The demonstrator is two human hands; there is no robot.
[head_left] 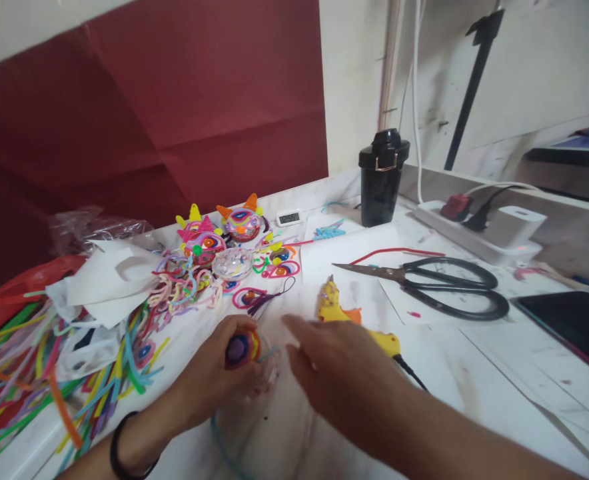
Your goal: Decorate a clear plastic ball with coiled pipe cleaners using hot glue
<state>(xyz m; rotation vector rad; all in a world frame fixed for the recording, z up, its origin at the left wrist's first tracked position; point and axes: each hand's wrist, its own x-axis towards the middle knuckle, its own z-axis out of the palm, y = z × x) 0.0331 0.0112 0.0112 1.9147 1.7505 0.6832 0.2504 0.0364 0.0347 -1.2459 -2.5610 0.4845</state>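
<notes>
The left hand (224, 373), grip closed, holds a clear round piece (269, 373) with a coiled purple, blue, orange and yellow disc (239, 350) above the near middle of the table (324, 189). The right hand (342, 363), blurred, is just beside it, grip released with fingers apart. White papers (419, 360) cover much of the surface. Along the left edge spread loose coloured strips (104, 393), with red plastic (29, 280) and crumpled white paper (117, 277) behind. Decorated ornaments (207, 247) crowd the middle toward the far edge, near a small white display (289, 217). A yellow glue gun (330, 308) lies beyond the right hand; black-handled scissors (424, 277) and a red strip (399, 252) lie to its right. A black phone (569, 323) is at the right edge, and a black lidded container (379, 190) and white power strip (474, 233) stand toward the far right corner. Behind, a dark red sheet (199, 93) covers part of the pale wall (354, 73); a black pole (467, 100) leans at the right.
</notes>
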